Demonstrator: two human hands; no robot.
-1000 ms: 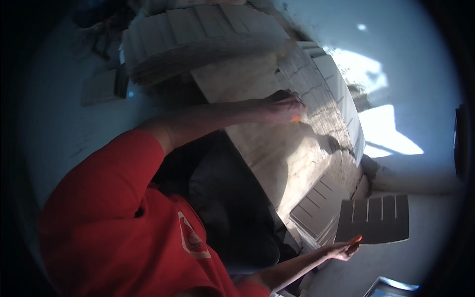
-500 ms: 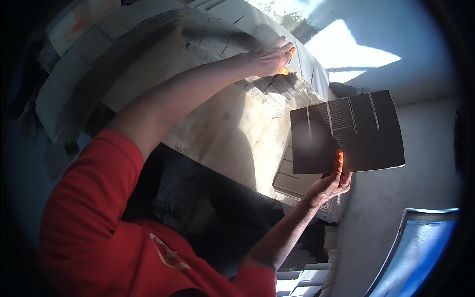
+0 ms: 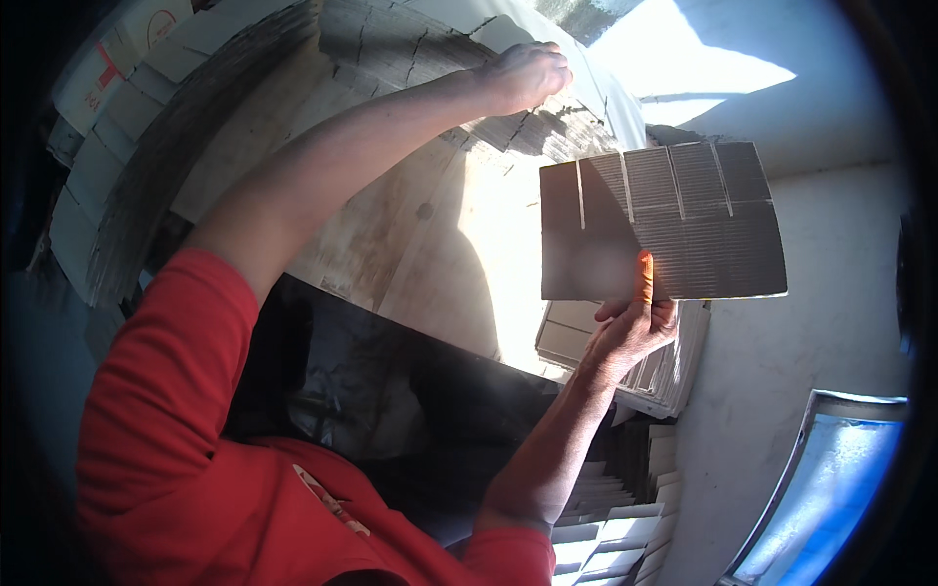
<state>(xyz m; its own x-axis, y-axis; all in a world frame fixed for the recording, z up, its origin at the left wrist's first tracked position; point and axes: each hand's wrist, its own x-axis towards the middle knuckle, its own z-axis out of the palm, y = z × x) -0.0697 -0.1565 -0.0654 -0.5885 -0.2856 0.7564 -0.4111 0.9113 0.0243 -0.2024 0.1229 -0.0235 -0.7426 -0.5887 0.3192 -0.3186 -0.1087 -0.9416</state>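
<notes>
My right hand (image 3: 635, 332) grips a dark slotted cardboard sheet (image 3: 674, 225) by its near edge, with a finger stretched over its face. Several straight slots run in from the sheet's far edge, and sunlight shows ridges across its right part. At the far side of the table my left hand (image 3: 532, 76) is closed, fingers curled, above rows of upright cardboard pieces (image 3: 537, 132). Whatever is in its fingers is hidden. Below the sheet lies a stack of slotted cardboard (image 3: 572, 337) at the table's right corner.
A wooden tabletop (image 3: 410, 254) stretches under my left arm, part in sunlight. More pale cardboard (image 3: 117, 146) lines the left end, beside a white box with red marks (image 3: 107, 73). Stacked pieces (image 3: 620, 532) stand low at right, near a wall (image 3: 752, 361) and a blue-paned frame (image 3: 821, 498).
My left hand has moved up and away from the cardboard rows, its fingers now curled. The sheet in my right hand has shifted up and left, and its ridges catch more light.
</notes>
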